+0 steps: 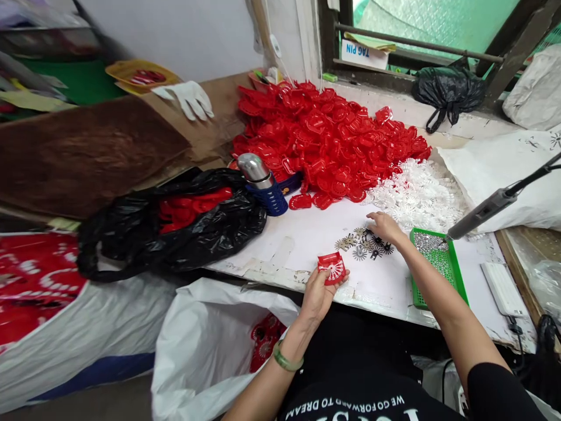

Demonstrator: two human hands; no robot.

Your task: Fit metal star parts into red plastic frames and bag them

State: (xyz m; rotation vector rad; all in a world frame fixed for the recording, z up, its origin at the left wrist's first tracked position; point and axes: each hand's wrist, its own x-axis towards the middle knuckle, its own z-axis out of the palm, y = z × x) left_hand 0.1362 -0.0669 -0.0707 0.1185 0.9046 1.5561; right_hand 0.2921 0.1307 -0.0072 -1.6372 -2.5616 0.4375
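My left hand (319, 295) grips a red plastic case piece (325, 260) at the table's front edge. A white spoked plastic disc (336, 269) sits in the piece, facing up. To the right, my right hand (384, 228) hovers over or touches a small cluster of spoked metal discs (359, 238), some silver and some dark. Its fingers stretch leftward, and no held thing shows; the fingertips are small in view. Just behind that hand lies a heap of white spoked discs (421, 196). A large pile of red plastic pieces (324, 140) rises at the back.
Right of my forearm stands a green tray (458, 275) with small shiny metal parts. A grey rod-like tool (482, 213) slants above it. A flask (258, 175), a black plastic bag (214, 234) and a white glove (188, 99) are leftward. An open white sack (205, 339) hangs below the edge.
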